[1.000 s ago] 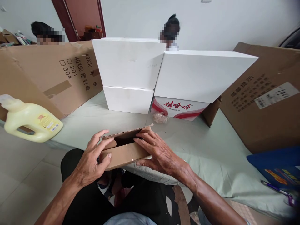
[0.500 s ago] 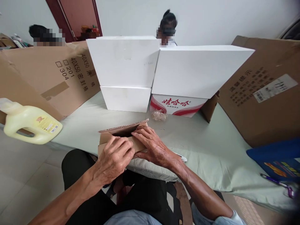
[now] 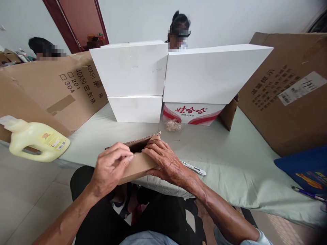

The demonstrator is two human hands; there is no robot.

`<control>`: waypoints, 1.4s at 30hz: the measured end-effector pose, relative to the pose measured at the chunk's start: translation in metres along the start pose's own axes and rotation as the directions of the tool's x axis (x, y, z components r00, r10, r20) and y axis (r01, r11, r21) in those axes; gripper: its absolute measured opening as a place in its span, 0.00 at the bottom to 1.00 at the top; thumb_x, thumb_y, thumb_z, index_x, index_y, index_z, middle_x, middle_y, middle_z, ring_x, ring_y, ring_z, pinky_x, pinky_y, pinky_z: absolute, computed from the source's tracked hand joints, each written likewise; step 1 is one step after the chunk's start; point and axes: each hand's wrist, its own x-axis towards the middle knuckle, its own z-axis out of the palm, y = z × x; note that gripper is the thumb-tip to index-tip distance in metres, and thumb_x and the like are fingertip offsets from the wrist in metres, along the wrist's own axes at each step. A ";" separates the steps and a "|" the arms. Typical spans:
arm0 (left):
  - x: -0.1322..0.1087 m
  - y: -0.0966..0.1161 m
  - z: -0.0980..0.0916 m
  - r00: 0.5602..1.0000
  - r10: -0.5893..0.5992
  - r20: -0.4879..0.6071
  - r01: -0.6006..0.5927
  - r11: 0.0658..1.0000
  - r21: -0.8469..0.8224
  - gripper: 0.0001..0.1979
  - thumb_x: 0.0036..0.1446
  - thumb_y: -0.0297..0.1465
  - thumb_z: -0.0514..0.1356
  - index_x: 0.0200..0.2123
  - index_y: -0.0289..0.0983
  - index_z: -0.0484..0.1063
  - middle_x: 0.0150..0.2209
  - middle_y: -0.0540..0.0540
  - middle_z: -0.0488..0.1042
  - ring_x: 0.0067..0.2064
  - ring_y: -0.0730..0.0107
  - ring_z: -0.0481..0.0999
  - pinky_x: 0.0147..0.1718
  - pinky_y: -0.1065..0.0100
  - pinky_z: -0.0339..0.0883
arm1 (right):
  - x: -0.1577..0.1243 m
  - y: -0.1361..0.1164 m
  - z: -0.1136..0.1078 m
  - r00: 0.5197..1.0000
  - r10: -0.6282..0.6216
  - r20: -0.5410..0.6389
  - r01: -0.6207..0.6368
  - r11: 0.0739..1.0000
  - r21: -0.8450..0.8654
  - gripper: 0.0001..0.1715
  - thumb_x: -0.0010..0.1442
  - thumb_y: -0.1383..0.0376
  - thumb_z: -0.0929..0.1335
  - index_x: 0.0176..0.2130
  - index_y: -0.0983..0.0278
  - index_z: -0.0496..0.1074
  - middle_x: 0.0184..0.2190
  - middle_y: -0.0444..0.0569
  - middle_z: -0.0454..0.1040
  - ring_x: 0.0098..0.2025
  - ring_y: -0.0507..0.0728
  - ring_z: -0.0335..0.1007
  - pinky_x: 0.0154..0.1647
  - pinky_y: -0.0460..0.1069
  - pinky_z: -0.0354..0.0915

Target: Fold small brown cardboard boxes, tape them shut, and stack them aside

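Head view. We held a small cardboard box (image 3: 138, 160) at the near edge of the pale green mat (image 3: 230, 163), over our lap, its far flap standing up and its top partly open. Our left hand (image 3: 108, 170) was curled over the box's left end, thumb and fingers pinching the near flap by its edge; our right hand (image 3: 166, 161) lay spread and flat, fingers pressing the flap and the right end down. A thin white tool (image 3: 192, 167), whose kind we could not tell, lay on the mat just beside our right wrist.

Risk, as we judged it: the box overhung the mat's edge, so an uneven push from either hand could have tipped it toward the lap; the flap, pinched at one end only, could have creased or sprung back once the pressure eased.

Against the frame half a second earlier, our left hand had drawn back from lying over the right hand's fingers to the left end of the box, and the near flap showed more of its face. The yellow jug (image 3: 38, 141), the white boxes (image 3: 133, 81) and the red-printed carton (image 3: 194, 114) lay as before, apart from a slight shift of view.
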 end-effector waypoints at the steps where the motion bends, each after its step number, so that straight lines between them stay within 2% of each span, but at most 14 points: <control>1: 0.003 0.002 -0.007 0.996 -0.071 -0.056 0.067 0.996 -0.064 0.08 0.72 0.25 0.64 0.37 0.39 0.79 0.37 0.49 0.80 0.37 0.70 0.81 0.35 0.68 0.76 | -0.001 -0.002 -0.002 1.000 -0.004 0.000 0.004 1.000 -0.007 0.40 0.66 0.53 0.81 0.69 0.60 0.69 0.60 0.59 0.78 0.66 0.68 0.70 0.70 0.68 0.67; 4: 0.012 0.006 -0.027 0.944 -0.179 -0.277 0.125 0.972 -0.199 0.06 0.71 0.27 0.66 0.39 0.40 0.81 0.38 0.50 0.80 0.37 0.68 0.82 0.35 0.66 0.80 | -0.002 -0.009 -0.010 0.999 0.004 -0.036 -0.004 1.000 -0.003 0.50 0.67 0.44 0.79 0.74 0.62 0.64 0.62 0.61 0.77 0.67 0.69 0.71 0.72 0.68 0.66; 6: 0.018 0.005 -0.038 0.904 -0.181 -0.386 0.119 0.976 -0.180 0.03 0.70 0.29 0.68 0.40 0.40 0.82 0.38 0.50 0.81 0.38 0.69 0.83 0.37 0.66 0.82 | 0.002 -0.013 -0.016 0.996 0.059 -0.071 -0.060 0.998 -0.004 0.53 0.72 0.40 0.73 0.79 0.64 0.55 0.64 0.63 0.76 0.67 0.69 0.72 0.69 0.66 0.70; 9: 0.025 -0.002 -0.047 0.890 -0.168 -0.423 0.135 0.985 -0.107 0.02 0.69 0.30 0.69 0.41 0.40 0.83 0.39 0.50 0.82 0.37 0.70 0.83 0.39 0.66 0.82 | 0.017 -0.015 -0.018 0.979 0.189 -0.080 -0.196 0.977 -0.083 0.46 0.81 0.46 0.65 0.82 0.63 0.47 0.65 0.63 0.76 0.62 0.69 0.77 0.53 0.60 0.77; 11: 0.026 -0.009 -0.052 0.902 -0.138 -0.410 0.130 0.990 -0.046 0.02 0.70 0.31 0.69 0.42 0.41 0.83 0.40 0.50 0.82 0.38 0.70 0.83 0.41 0.65 0.80 | 0.026 -0.014 -0.014 0.972 0.225 -0.067 -0.233 0.960 -0.155 0.39 0.81 0.51 0.66 0.80 0.64 0.54 0.61 0.61 0.80 0.56 0.69 0.79 0.47 0.59 0.75; 14: 0.023 -0.019 -0.059 0.928 -0.070 -0.365 0.107 0.991 0.082 0.02 0.70 0.31 0.69 0.42 0.41 0.83 0.41 0.50 0.82 0.40 0.68 0.82 0.45 0.63 0.78 | 0.027 -0.014 -0.001 0.975 0.198 -0.104 -0.216 0.954 -0.207 0.27 0.79 0.56 0.70 0.70 0.64 0.70 0.49 0.57 0.84 0.49 0.66 0.78 0.48 0.59 0.71; 17: 0.021 -0.023 -0.063 0.949 -0.010 -0.315 0.067 0.983 0.170 0.02 0.69 0.30 0.68 0.41 0.42 0.83 0.40 0.50 0.83 0.41 0.67 0.82 0.44 0.63 0.77 | 0.010 -0.022 0.011 0.967 0.127 -0.220 -0.171 0.966 -0.192 0.19 0.79 0.59 0.69 0.64 0.64 0.74 0.43 0.54 0.84 0.45 0.64 0.75 0.47 0.59 0.67; 21: 0.025 -0.019 -0.057 0.976 0.031 -0.215 0.015 0.978 0.209 0.05 0.70 0.29 0.66 0.38 0.41 0.82 0.38 0.50 0.83 0.40 0.68 0.81 0.40 0.67 0.76 | -0.016 -0.036 0.020 0.947 0.037 -0.319 -0.086 0.986 -0.142 0.19 0.78 0.66 0.68 0.65 0.63 0.72 0.41 0.51 0.84 0.44 0.62 0.75 0.53 0.60 0.67; 25: 0.026 -0.016 -0.038 0.996 -0.089 0.019 0.084 0.980 0.182 0.07 0.71 0.32 0.64 0.41 0.39 0.83 0.40 0.46 0.84 0.39 0.67 0.82 0.31 0.70 0.75 | -0.025 -0.044 0.024 0.945 0.039 -0.325 -0.086 0.988 -0.129 0.24 0.76 0.69 0.69 0.68 0.60 0.71 0.40 0.49 0.84 0.43 0.61 0.76 0.55 0.60 0.68; 28: 0.022 -0.019 -0.021 0.949 -0.200 0.243 0.165 0.973 0.159 0.09 0.71 0.35 0.63 0.46 0.40 0.84 0.44 0.44 0.85 0.39 0.66 0.83 0.28 0.70 0.73 | -0.025 -0.046 0.025 0.941 0.037 -0.337 -0.083 0.989 -0.124 0.24 0.75 0.69 0.69 0.68 0.60 0.71 0.40 0.48 0.84 0.42 0.61 0.76 0.55 0.60 0.69; 32: 0.016 -0.021 -0.006 0.862 -0.256 0.437 0.224 0.967 0.126 0.08 0.70 0.34 0.64 0.45 0.42 0.85 0.46 0.47 0.85 0.39 0.68 0.83 0.36 0.68 0.75 | -0.026 -0.048 0.027 0.936 0.044 -0.349 -0.090 0.989 -0.115 0.24 0.75 0.70 0.69 0.67 0.61 0.70 0.41 0.49 0.84 0.43 0.61 0.76 0.56 0.60 0.70; 34: 0.015 -0.021 -0.002 0.861 -0.254 0.441 0.237 0.967 0.094 0.08 0.70 0.32 0.63 0.42 0.41 0.84 0.44 0.47 0.84 0.38 0.68 0.81 0.35 0.67 0.73 | -0.027 -0.048 0.029 0.928 0.041 -0.370 -0.091 0.989 -0.117 0.26 0.75 0.70 0.69 0.69 0.61 0.67 0.41 0.49 0.84 0.43 0.62 0.77 0.56 0.61 0.71; 39: 0.014 -0.020 0.005 0.923 -0.174 0.344 0.157 0.985 0.077 0.13 0.70 0.27 0.60 0.31 0.40 0.75 0.33 0.49 0.78 0.33 0.70 0.76 0.34 0.67 0.69 | -0.029 -0.050 0.034 0.909 0.052 -0.414 -0.111 0.987 -0.120 0.30 0.74 0.68 0.69 0.71 0.61 0.64 0.42 0.51 0.85 0.41 0.62 0.78 0.53 0.61 0.73; 42: 0.012 -0.023 0.009 0.944 -0.113 0.310 0.085 0.991 0.103 0.13 0.71 0.25 0.58 0.31 0.40 0.71 0.32 0.50 0.76 0.33 0.70 0.75 0.35 0.67 0.68 | -0.030 -0.051 0.035 0.908 0.064 -0.414 -0.123 0.985 -0.118 0.29 0.74 0.68 0.69 0.70 0.61 0.64 0.41 0.51 0.84 0.41 0.62 0.78 0.51 0.60 0.73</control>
